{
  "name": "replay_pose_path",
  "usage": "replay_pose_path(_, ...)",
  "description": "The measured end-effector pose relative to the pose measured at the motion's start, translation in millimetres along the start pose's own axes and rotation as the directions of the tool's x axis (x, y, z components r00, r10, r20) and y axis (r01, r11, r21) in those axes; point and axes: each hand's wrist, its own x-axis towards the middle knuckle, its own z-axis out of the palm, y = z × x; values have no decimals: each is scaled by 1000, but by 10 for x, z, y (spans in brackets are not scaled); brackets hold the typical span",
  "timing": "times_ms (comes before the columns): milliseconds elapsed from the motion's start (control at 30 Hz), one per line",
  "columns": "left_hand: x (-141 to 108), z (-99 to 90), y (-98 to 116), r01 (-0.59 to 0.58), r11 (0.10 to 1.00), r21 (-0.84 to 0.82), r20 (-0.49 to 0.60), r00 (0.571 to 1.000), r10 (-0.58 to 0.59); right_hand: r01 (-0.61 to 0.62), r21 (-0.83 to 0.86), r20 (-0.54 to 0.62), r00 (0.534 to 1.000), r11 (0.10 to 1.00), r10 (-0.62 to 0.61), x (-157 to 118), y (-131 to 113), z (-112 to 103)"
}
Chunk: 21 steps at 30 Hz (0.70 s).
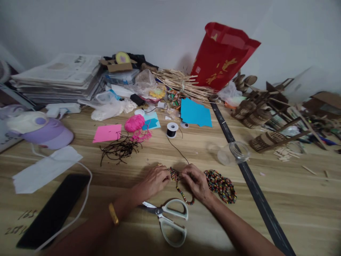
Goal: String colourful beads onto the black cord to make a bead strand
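Between my two hands lies a small woven piece of multicoloured beads (pixel 173 174), with a beaded strand (pixel 185 200) curving below it. My left hand (pixel 155 180) is closed on the piece's left end. My right hand (pixel 196 183) pinches the dark cord at its right side. That cord (pixel 178 150) runs up to a white spool of black cord (pixel 172 130). A coiled heap of beaded strings (pixel 221 186) rests just right of my right hand. Scissors with pale handles (pixel 172 217) lie below my hands, their blades partly hidden by my left forearm.
Cut black cords (pixel 121 149), pink yarn (pixel 134 123) and blue paper (pixel 195 112) lie beyond my hands. A clear round container (pixel 233 153) stands right. At left are a black phone-like slab (pixel 54 209), a white cable and a cap (pixel 39 129).
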Motion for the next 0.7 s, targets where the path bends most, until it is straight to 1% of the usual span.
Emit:
replay_pose_path(100, 25, -5, 28, 6, 1000, -7, -15, 1000, -6, -45, 23, -42, 998, 999, 45, -4, -6, 1)
replay_pose_path(167, 43, -15, 65, -28, 999, -25, -14, 1000, 28, -57, 29, -67, 996, 998, 59, -4, -21, 2)
replay_pose_path(267, 60, -20, 118, -101, 994, -32, 0, 995, 101, -59, 33, -70, 996, 998, 61, -4, -43, 1)
replay_pose_path(467, 60, 51, 126, -206, 976, 67, -18, 978, 207, -46, 30, -66, 997, 999, 47, -4, -33, -2)
replay_pose_path(700, 59, 87, 119, -210, 963, 169, -11, 977, 215, -34, 21, -73, 997, 999, 35, -11, 7, 13)
